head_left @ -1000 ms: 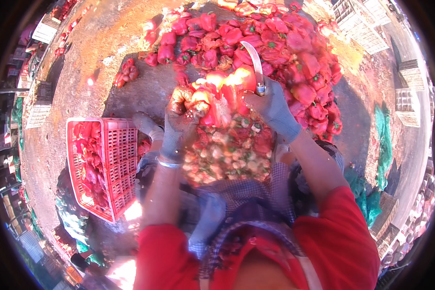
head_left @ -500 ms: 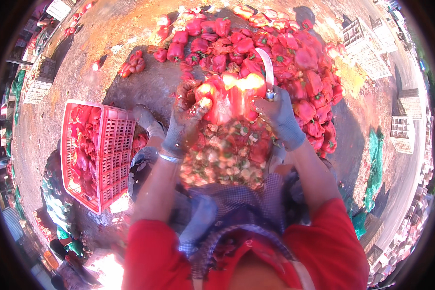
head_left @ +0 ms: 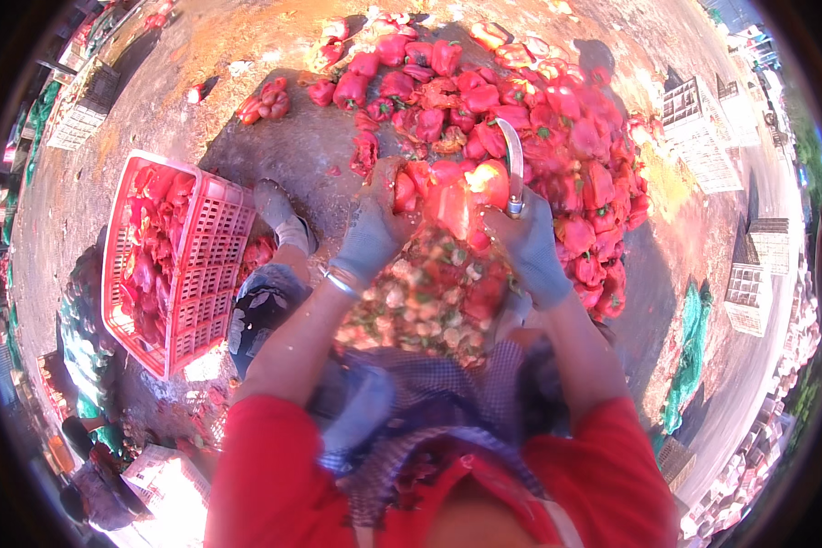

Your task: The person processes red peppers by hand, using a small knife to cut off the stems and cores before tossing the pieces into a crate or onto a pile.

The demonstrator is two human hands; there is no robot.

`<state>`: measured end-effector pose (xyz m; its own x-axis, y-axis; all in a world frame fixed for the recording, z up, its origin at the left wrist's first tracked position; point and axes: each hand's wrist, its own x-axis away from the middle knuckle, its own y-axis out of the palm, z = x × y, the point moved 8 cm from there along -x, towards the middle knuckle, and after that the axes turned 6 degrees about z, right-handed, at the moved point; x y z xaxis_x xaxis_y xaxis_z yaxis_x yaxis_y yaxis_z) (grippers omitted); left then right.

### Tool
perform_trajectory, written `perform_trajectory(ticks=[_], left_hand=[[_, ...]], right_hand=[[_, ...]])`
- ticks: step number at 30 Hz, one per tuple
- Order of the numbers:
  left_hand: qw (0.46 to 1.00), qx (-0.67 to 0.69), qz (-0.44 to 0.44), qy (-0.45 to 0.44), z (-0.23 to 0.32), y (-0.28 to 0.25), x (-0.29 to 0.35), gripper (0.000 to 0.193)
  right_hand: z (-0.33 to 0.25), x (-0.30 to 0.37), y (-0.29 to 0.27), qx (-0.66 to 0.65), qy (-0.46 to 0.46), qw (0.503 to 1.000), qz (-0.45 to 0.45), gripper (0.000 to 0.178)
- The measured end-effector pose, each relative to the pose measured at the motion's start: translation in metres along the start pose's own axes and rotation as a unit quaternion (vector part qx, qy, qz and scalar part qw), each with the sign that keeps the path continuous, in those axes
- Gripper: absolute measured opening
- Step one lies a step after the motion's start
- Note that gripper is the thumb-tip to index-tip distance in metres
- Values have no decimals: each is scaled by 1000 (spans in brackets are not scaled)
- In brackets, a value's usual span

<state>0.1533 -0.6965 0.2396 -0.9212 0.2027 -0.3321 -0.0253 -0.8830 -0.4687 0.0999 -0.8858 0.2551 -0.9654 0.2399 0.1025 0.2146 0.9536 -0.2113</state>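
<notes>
A red bell pepper (head_left: 454, 208), opened up and brightly lit, is between my hands above a heap of pale, seedy cores and red scraps (head_left: 429, 297). My left hand (head_left: 372, 236), in a soiled grey glove, grips the pepper's left side; its fingertips are partly hidden. In my right hand (head_left: 528, 245), also gloved, is a curved knife (head_left: 515, 164), its blade pointing up and away from me. The fingers of this hand also touch the pepper's right edge. Just beyond, a large pile of whole red bell peppers (head_left: 575, 137) spreads over the ground.
To the left stands a tilted red plastic crate (head_left: 217, 274) with red peppers in it, beside my foot (head_left: 279, 205). Pale crates (head_left: 703, 137) are stacked at the far right, near green netting (head_left: 688, 356). A few peppers (head_left: 267, 100) lie apart on the ground.
My left hand has turned inward and moved a little right and down. The pepper is now more folded and turned between my hands. The knife stays in my right hand; the view has shifted slightly.
</notes>
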Motion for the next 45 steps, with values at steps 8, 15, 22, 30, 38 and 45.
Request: perform_trajectory(ticks=[8,15,22,30,38,45], left_hand=[[970,-237,-44,-20,-13,-15,3,55],[953,-284,-31,-98,-33,-57,4,30],[929,120,202,-286,-138,-82,8,28],[913,386,132,6,-37,-127,-7,39],[974,206,54,78,-40,-99,6,62],[880,465,-29,-88,-64,-34,27,50]], right_hand=[[12,30,8,-143,138,979,33,21],[2,39,21,-132,171,976,27,11],[-92,7,51,-196,78,975,-64,25],[-223,-27,164,-23,-181,976,-121,29],[-115,5,155,328,-290,877,-196,46],[-49,-1,143,261,-151,924,-236,66]])
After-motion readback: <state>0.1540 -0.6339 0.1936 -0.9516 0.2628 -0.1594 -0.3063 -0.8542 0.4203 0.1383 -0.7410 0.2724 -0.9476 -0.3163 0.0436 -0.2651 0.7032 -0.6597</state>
